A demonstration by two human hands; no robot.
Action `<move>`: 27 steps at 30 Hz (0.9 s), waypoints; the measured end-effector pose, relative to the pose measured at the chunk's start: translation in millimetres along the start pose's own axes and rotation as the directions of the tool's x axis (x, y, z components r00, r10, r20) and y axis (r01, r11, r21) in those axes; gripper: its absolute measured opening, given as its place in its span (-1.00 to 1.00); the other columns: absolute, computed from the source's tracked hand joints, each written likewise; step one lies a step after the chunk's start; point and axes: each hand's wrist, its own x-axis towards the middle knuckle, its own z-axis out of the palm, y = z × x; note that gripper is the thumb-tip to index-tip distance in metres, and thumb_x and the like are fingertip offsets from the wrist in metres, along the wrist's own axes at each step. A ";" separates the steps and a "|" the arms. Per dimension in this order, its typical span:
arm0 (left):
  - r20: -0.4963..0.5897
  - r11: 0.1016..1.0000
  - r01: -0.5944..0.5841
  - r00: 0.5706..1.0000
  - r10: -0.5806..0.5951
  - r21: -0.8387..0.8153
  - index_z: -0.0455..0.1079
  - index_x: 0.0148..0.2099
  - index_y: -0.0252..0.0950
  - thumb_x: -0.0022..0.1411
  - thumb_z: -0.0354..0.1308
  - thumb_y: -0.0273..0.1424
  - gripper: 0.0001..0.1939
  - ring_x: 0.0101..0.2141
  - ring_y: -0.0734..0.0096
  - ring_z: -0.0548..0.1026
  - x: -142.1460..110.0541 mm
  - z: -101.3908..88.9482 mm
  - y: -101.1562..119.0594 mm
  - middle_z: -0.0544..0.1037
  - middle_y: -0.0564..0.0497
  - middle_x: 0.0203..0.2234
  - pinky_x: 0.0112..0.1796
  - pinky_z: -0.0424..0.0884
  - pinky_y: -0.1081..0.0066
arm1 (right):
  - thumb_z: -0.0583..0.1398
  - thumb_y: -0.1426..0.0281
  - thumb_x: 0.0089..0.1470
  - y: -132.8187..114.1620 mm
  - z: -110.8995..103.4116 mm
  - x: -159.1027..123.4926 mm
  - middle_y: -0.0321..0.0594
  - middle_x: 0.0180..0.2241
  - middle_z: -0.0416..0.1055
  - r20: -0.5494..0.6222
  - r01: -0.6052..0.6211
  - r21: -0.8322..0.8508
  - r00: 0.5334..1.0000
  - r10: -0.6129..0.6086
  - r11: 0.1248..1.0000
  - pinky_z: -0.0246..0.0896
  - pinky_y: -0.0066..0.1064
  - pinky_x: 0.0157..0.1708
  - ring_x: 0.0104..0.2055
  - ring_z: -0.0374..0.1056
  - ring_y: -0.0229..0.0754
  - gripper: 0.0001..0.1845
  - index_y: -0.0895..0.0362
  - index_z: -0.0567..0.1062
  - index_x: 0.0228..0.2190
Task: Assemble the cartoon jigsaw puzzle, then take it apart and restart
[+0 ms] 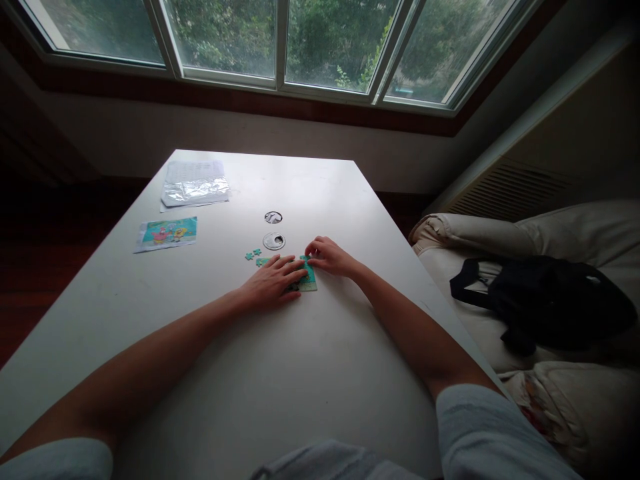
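Note:
A partly assembled jigsaw puzzle [309, 283] in green and teal lies near the middle of the white table. My left hand [274, 281] rests flat across it, fingers stretched out, covering much of the picture. At the puzzle's upper right corner, my right hand [327, 256] has its thumb and fingers pinched on a teal puzzle piece [304, 258], which the fingertips partly hide. Two loose puzzle pieces [253, 254] lie just left of the puzzle, beyond my left hand.
Two round discs [273, 229] lie beyond the puzzle. On the left are a cartoon picture sheet [169, 233] and a clear plastic bag [196, 191] over papers. A pale sofa [465, 233] holding a dark bag [555, 303] stands right of the white table [320, 373].

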 end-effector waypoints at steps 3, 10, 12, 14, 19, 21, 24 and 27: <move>0.014 1.000 0.000 1.000 0.000 0.008 0.19 0.39 -0.13 0.44 0.02 -0.08 -0.43 0.35 -0.04 0.14 0.4 -0.6 0.4 0.22 -0.14 0.38 0.32 0.03 -0.10 | 0.31 0.33 0.13 1.3 1.2 0.7 -0.14 -0.17 0.41 -0.004 -0.010 0.012 1.000 0.010 1.000 0.20 -0.27 -0.05 -0.10 0.31 -0.08 -0.82 0.08 0.54 -0.20; 0.017 1.000 0.003 1.000 -0.004 0.021 0.19 0.38 -0.13 0.44 0.00 -0.07 -0.44 0.35 -0.04 0.14 0.0 0.0 0.7 0.21 -0.13 0.38 0.31 0.03 -0.09 | 0.30 0.37 0.11 1.7 3.1 2.7 -0.22 -0.27 0.46 -0.019 -0.011 0.057 1.000 0.012 0.998 0.17 -0.32 -0.13 -0.21 0.31 -0.15 -0.89 0.09 0.52 -0.27; 0.013 1.000 0.005 1.000 -0.006 0.019 0.19 0.38 -0.12 0.44 0.00 -0.07 -0.44 0.34 -0.04 0.14 -0.5 0.0 0.8 0.22 -0.12 0.38 0.31 0.03 -0.09 | 0.29 0.41 0.09 0.3 3.6 3.2 -0.26 -0.32 0.46 -0.031 -0.023 0.080 0.999 0.026 0.996 0.17 -0.35 -0.17 -0.25 0.30 -0.18 -0.91 0.09 0.52 -0.29; 0.007 1.000 0.006 1.000 -0.006 0.014 0.19 0.38 -0.12 0.44 0.00 -0.08 -0.44 0.34 -0.03 0.15 -0.7 0.0 0.9 0.22 -0.12 0.38 0.31 0.03 -0.08 | 0.28 0.42 0.08 -0.7 4.4 3.4 -0.29 -0.36 0.46 -0.039 -0.037 0.109 0.998 0.042 0.993 0.16 -0.38 -0.22 -0.30 0.31 -0.21 -0.91 0.08 0.53 -0.29; 0.010 1.000 0.004 1.000 -0.004 0.006 0.19 0.38 -0.12 0.43 0.02 -0.09 -0.44 0.34 -0.05 0.15 -0.3 -0.4 1.3 0.22 -0.12 0.37 0.30 0.03 -0.09 | 0.27 0.41 0.12 -1.7 6.6 4.6 -0.27 -0.35 0.46 -0.041 -0.017 0.099 0.999 0.021 0.995 0.18 -0.37 -0.20 -0.31 0.33 -0.23 -0.86 0.07 0.59 -0.23; 0.011 1.000 0.005 1.000 -0.005 0.009 0.19 0.38 -0.12 0.43 0.03 -0.09 -0.44 0.34 -0.04 0.15 -0.1 -0.6 1.6 0.23 -0.12 0.37 0.31 0.03 -0.09 | 0.27 0.43 0.11 -2.5 7.2 5.4 -0.25 -0.34 0.46 -0.045 -0.023 0.071 0.999 0.026 0.997 0.19 -0.37 -0.18 -0.29 0.33 -0.22 -0.87 0.08 0.60 -0.26; 0.011 1.000 0.003 1.000 -0.003 0.017 0.20 0.37 -0.13 0.44 0.01 -0.10 -0.46 0.34 -0.04 0.14 -0.2 -0.8 2.0 0.22 -0.12 0.37 0.31 0.03 -0.08 | 0.26 0.44 0.08 -4.5 7.5 6.5 -0.25 -0.33 0.47 -0.048 -0.068 0.097 0.996 0.073 0.993 0.20 -0.38 -0.22 -0.29 0.33 -0.22 -0.89 0.10 0.59 -0.31; 0.020 1.000 0.001 1.000 -0.001 0.030 0.21 0.37 -0.15 0.45 0.00 -0.09 -0.46 0.35 -0.05 0.12 -0.5 -0.7 2.1 0.20 -0.11 0.38 0.32 0.01 -0.09 | 0.26 0.41 0.06 -6.1 7.5 6.5 -0.28 -0.37 0.47 -0.021 -0.137 0.211 0.989 0.145 0.968 0.20 -0.41 -0.28 -0.33 0.33 -0.24 -0.91 0.11 0.56 -0.32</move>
